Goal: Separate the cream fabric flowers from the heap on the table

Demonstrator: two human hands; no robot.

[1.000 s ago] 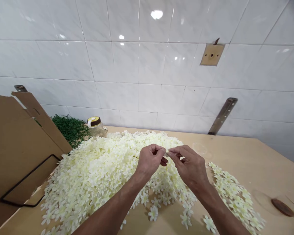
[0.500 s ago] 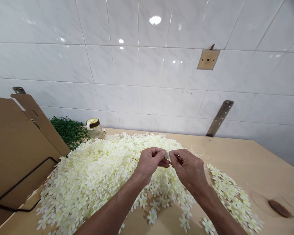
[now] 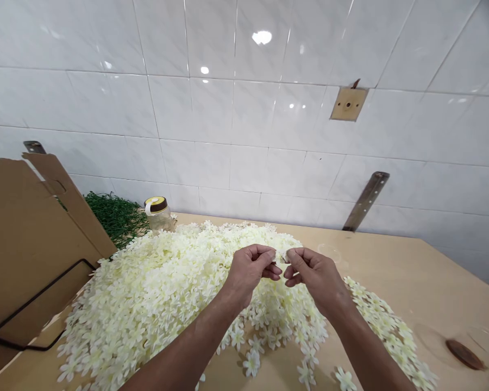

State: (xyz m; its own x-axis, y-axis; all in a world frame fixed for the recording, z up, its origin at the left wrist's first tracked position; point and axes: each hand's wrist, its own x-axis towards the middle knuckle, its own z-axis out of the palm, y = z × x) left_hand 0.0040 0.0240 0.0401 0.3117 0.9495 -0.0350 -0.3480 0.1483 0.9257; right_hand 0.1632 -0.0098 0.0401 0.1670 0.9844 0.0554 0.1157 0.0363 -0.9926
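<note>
My left hand [image 3: 250, 269] and my right hand [image 3: 315, 277] meet above a big heap of cream-white fabric flowers [image 3: 158, 288] on a wooden table [image 3: 415, 271]. Both hands pinch one small white flower piece [image 3: 281, 257] between thumb and fingertips, fingers curled shut. A smaller spread of the same flowers [image 3: 391, 331] lies on the table to the right of my right wrist. Most of the pinched piece is hidden by my fingertips.
A brown cardboard box [image 3: 24, 244] with a black strap stands at the left. Behind it lie green plastic stems [image 3: 116, 214] and a clear jar with a yellow-brown lid [image 3: 158, 213]. A white tiled wall [image 3: 244, 108] backs the table. A brown oval mark [image 3: 464, 354] shows at the right.
My hands stay pinched together on the small flower piece, shifting only slightly; the right fingers have turned a little. The view has tilted a bit.
</note>
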